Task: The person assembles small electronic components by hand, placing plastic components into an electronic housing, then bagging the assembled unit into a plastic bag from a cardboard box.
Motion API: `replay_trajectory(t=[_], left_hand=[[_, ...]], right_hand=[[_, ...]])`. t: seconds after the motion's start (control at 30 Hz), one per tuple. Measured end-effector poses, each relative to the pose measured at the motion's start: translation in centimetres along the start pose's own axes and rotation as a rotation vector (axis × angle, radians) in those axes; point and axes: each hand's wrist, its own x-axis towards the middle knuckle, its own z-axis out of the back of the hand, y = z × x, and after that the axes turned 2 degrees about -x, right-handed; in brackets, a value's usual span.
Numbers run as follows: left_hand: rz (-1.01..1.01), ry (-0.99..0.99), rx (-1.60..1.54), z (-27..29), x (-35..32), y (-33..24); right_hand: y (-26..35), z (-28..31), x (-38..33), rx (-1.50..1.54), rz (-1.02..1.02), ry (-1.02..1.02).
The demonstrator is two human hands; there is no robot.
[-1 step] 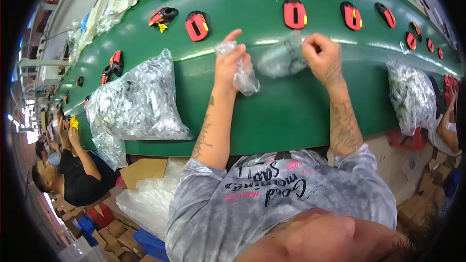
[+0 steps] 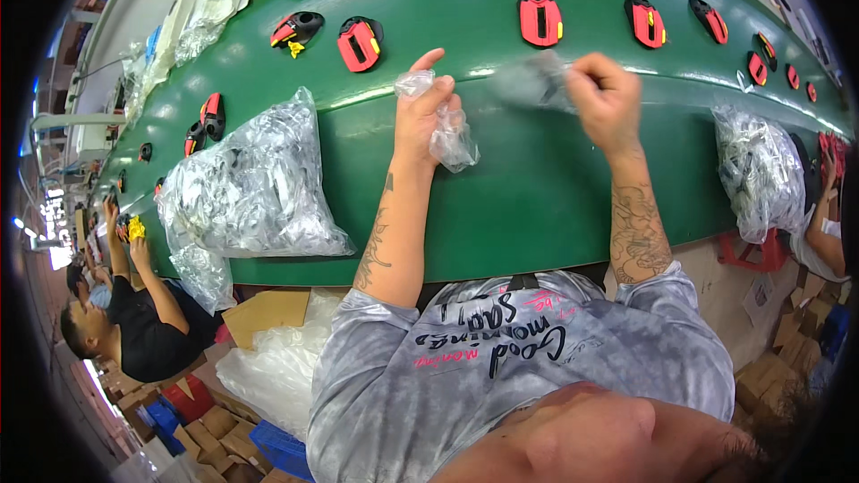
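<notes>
For control, the right hand (image 2: 607, 105) pinches the clear plastic bag (image 2: 534, 82) by one end; the left hand (image 2: 420, 121) clamps crumpled film (image 2: 455, 143).

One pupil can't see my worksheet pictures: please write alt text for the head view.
A person's left hand holds crumpled clear plastic film and their right hand a blurred, translucent grey plastic bag, above a green table. Red-and-black oval parts lie along its far side; a large, bulging clear plastic sack lies on the left.
</notes>
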Motion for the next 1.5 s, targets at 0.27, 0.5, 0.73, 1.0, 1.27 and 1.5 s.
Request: replay_trajectory(t=[0.27,0.5,0.73,1.0,1.27,1.5], left_hand=[[0.017,0.319,-0.157,0.8,0.3,1.7],[0.091,0.199,-0.149,1.9,0.5,1.4],[0.065,0.253,-0.383,-0.2,0.0,1.0],[0.092,0.308,-0.241,1.4,0.2,1.4],[0.06,0.418,-0.266,-0.3,-0.4,1.3],[0.01,0.256,0.091,-0.7,-0.1,1.7]], right_hand=[[-3.1,0.7,1.4,-0.052,0.166,-0.307],[-3.8,1.4,1.4,-0.09,0.175,-0.404],[-4.3,1.1,1.0,-0.064,0.229,-0.407],[-4.1,1.4,0.9,-0.064,0.291,-0.469],[-3.8,1.9,1.9,0.034,0.376,-0.502],[-1.6,0.1,0.6,0.255,0.231,-0.337]])
